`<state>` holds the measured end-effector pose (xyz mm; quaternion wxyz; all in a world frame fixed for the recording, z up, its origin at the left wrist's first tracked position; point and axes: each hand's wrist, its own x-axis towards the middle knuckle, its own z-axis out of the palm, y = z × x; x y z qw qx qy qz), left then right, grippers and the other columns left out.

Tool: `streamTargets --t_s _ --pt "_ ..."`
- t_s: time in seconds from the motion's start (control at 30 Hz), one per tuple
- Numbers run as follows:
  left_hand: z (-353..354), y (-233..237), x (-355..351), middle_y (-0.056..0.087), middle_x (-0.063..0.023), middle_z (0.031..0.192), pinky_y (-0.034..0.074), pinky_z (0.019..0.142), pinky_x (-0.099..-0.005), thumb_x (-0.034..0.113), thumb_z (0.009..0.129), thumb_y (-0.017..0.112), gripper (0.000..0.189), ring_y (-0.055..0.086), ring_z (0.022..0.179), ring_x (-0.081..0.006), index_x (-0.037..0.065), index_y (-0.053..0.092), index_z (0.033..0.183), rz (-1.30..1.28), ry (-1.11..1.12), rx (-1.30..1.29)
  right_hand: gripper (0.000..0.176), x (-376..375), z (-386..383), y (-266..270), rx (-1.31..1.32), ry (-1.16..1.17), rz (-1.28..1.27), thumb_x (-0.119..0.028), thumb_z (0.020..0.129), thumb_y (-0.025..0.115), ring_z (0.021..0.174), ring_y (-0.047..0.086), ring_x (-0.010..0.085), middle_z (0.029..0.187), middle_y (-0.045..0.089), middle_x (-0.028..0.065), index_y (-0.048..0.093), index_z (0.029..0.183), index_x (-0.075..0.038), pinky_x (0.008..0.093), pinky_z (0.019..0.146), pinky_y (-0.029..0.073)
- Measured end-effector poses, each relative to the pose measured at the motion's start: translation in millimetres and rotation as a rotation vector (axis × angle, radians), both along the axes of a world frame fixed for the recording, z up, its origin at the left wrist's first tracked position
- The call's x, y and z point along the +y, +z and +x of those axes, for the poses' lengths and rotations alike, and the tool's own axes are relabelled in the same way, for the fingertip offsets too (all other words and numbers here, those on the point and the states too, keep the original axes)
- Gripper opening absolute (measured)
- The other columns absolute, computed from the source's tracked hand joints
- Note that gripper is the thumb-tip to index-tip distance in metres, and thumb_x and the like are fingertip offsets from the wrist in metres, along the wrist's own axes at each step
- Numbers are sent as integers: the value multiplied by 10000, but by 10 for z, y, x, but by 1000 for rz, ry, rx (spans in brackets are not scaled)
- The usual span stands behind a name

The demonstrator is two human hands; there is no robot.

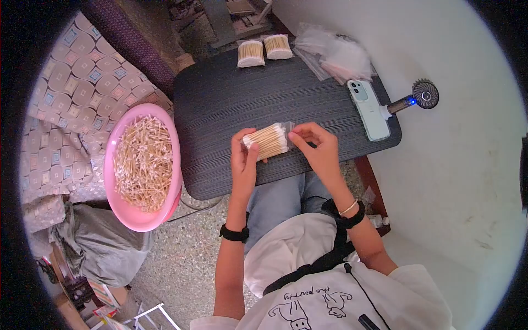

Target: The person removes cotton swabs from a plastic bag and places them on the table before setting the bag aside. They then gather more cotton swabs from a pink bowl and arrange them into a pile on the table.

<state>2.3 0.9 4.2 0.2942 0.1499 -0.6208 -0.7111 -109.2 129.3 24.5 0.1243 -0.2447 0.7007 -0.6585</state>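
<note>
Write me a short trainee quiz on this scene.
1. True or false: the pink basin of cotton swabs stands on the dark table.
2. How many filled packs lie at the table's far edge? A one, B two, C four.
3. Fill in: the left hand and right hand hold a bundle of swabs partly inside a clear ____.
Key: 1 false; 2 B; 3 bag.

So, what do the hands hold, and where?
A bagged bundle of cotton swabs: left hand grips its left end, right hand pinches its right edge.
</note>
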Motion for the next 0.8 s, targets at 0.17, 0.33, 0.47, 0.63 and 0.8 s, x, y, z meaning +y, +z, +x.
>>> streamTargets --t_s 0.17,0.33,0.47,0.63,0.8 --pt "7 5 -4 521 -71 974 472 627 -233 175 955 459 276 537 783 -108 52 424 1200 -26 16 -20 110 46 24 113 391 -109 115 -77 781 678 675 628 159 802 656 90 650 856 -2 253 637 486" --pt "-7 6 13 527 -68 956 471 614 -225 148 949 468 263 524 786 -98 49 443 1191 -24 74 -19 135 85 -11 43 146 42 -34 -81 843 617 691 606 137 816 655 86 648 934 12 251 635 479" --pt "-13 8 14 522 -63 969 465 620 -222 136 942 474 261 514 801 -95 51 447 1188 -11 56 -18 193 83 -93 6 -397 304 -217 -93 889 569 674 572 104 796 643 75 627 1017 39 238 603 467" --pt "1 -16 -3 515 -56 995 450 627 -217 133 933 483 266 494 798 -89 55 448 1185 8 8 14 189 64 -99 -78 -388 278 -138 -72 896 542 615 547 82 754 627 59 621 1023 44 204 532 430" --pt "27 9 3 520 -50 1004 436 653 -211 152 927 507 253 491 800 -87 51 462 1154 -24 33 -38 175 42 -109 -55 -349 295 -92 -66 883 564 606 540 70 740 612 41 611 1022 30 203 523 428"
